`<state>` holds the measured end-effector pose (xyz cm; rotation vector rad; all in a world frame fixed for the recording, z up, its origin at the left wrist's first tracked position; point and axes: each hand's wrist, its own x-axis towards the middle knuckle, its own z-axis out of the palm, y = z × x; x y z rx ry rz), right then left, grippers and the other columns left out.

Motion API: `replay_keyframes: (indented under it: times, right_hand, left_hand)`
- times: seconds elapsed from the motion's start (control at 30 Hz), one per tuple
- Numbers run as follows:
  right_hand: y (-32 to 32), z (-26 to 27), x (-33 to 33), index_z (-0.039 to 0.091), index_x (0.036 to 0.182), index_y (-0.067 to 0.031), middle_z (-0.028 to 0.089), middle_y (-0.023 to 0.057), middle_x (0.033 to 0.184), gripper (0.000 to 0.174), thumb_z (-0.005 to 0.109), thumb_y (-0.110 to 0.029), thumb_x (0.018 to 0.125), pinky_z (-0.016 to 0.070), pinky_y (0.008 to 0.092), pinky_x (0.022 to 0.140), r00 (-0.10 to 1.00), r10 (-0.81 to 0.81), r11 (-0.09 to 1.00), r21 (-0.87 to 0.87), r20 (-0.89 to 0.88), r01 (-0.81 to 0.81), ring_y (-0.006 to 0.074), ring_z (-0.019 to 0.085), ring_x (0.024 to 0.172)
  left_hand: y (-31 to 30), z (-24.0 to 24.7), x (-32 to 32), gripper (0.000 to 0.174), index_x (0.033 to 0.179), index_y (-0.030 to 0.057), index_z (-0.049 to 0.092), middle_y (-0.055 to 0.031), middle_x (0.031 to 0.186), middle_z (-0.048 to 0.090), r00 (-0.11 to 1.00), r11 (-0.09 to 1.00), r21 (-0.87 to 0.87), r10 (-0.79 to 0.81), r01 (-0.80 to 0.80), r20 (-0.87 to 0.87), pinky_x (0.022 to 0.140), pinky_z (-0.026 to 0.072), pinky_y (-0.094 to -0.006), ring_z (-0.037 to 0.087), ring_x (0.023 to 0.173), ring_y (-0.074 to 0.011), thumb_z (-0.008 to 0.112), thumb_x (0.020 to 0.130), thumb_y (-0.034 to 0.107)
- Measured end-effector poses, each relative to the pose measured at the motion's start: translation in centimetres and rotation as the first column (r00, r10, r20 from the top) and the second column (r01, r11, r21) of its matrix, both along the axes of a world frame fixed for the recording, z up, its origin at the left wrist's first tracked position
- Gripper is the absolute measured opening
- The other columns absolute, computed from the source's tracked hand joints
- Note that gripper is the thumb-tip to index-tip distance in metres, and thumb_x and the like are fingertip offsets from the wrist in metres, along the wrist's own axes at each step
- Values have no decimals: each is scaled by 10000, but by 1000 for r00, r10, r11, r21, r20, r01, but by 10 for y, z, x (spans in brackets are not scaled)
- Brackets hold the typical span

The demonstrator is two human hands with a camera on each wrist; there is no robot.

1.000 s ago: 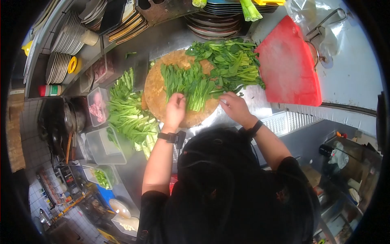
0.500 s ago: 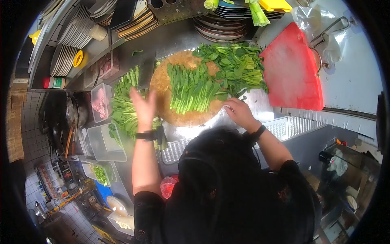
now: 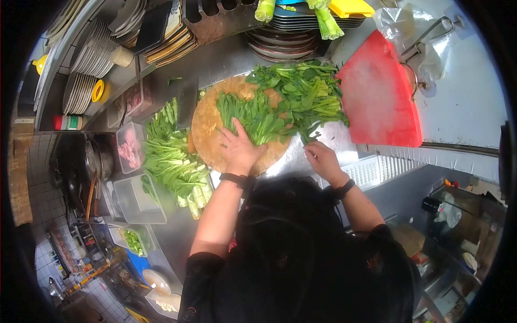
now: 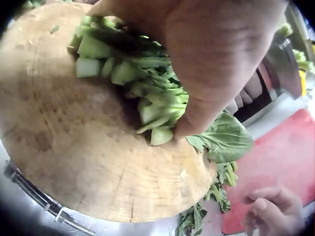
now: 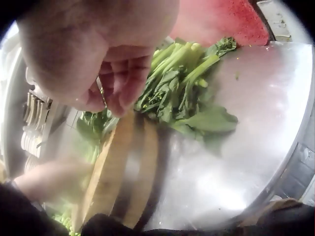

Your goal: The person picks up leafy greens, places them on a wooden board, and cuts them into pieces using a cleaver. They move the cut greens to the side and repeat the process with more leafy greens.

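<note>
In the head view my left hand [image 3: 240, 152] spreads its fingers over the near side of a row of leafy greens [image 3: 253, 116]. This row lies on a round wooden chopping block [image 3: 207, 145]. From the left wrist, the thumb touches the cut stems [image 4: 160, 133] at one end of the row; the other fingertips are hidden. My right hand [image 3: 325, 164] hovers by the block's right edge, its fingers [image 5: 128, 86] loosely bent with nothing visible in them. A second heap of greens [image 3: 307, 86] lies just beyond it.
More cut greens [image 3: 169, 151] are piled left of the block, beside a plastic tub of raw meat [image 3: 129, 145] and a clear tub [image 3: 134, 202]. A red cutting board [image 3: 379, 94] stands at the right. Stacked dark plates [image 3: 283, 46] sit at the back.
My left hand went from the row out to the pile on the left, then came back over the row with fingers spread. The right hand has drawn slightly away from the block.
</note>
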<state>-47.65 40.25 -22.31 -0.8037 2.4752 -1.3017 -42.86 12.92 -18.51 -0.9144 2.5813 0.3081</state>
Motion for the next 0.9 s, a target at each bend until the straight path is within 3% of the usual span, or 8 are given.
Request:
replay_keyframes:
  times: [0.17,0.27,0.43,0.53,0.67,0.73,0.83,0.9]
  right_hand:
    - [6,-6,-4,753,1083,-42,744,138,1076,132,714,-86,964,591,396,805,1000,5,1000,-1,18,-5,345,730,917]
    - [3,-5,-10,753,1080,-41,744,136,1068,129,714,-80,964,591,393,789,1000,16,1000,-25,2,-16,337,729,904]
    - [3,-6,-16,753,1086,-31,743,136,1052,135,712,-76,965,589,386,754,999,44,997,-58,-16,-45,323,726,864]
    - [4,-6,-20,754,1087,-25,742,136,1047,138,710,-72,965,586,378,749,998,64,995,-74,-4,-65,322,726,865]
    - [-1,-4,-29,754,1091,-18,740,141,1048,143,707,-65,964,586,349,747,981,194,976,-101,1,-192,312,727,871]
    - [11,-18,-34,754,1108,-13,741,145,1059,151,698,-57,975,587,326,755,989,135,990,-34,-54,-137,288,731,866]
    - [13,-24,-35,754,1121,-12,743,149,1077,154,688,-56,990,589,324,740,987,159,980,-121,-9,-159,266,733,854]
    - [19,-20,-38,753,1125,-11,745,147,1091,152,682,-59,999,592,337,720,992,122,991,-66,42,-119,256,736,852]
  left_hand:
    - [10,7,-5,1430,1724,97,-22,-403,1703,115,998,998,-68,4,0,66,1234,271,-627,181,1586,-532,852,751,673]
    - [1,4,-5,1364,1722,75,15,-399,1647,244,999,999,-45,10,-12,-43,1205,335,-596,302,1529,-515,859,781,587]
    - [-17,-1,-6,1180,1682,-39,175,-270,1239,609,989,1000,-18,-17,14,-150,1008,512,-459,606,1163,-405,831,825,437]
    - [-13,0,-13,1102,1676,-49,199,-246,1170,658,989,990,-144,-15,-6,-145,938,547,-438,658,1074,-388,795,851,374]
    - [-18,-20,-20,884,1671,-55,193,-274,1138,663,983,993,-77,72,-86,-169,889,581,-466,693,1000,-412,640,939,160]
    - [-26,-32,-15,1103,1683,-35,161,-277,1162,666,983,994,-71,70,-83,-170,911,584,-456,706,1040,-399,816,872,325]
    - [-32,-25,-4,1060,1675,-30,192,-289,1148,681,961,986,-57,137,-155,-240,919,583,-462,707,1058,-401,799,881,321]
    - [-30,-13,0,967,1650,-6,261,-291,1167,691,882,964,107,267,-245,-387,915,585,-464,712,1079,-404,792,870,206]
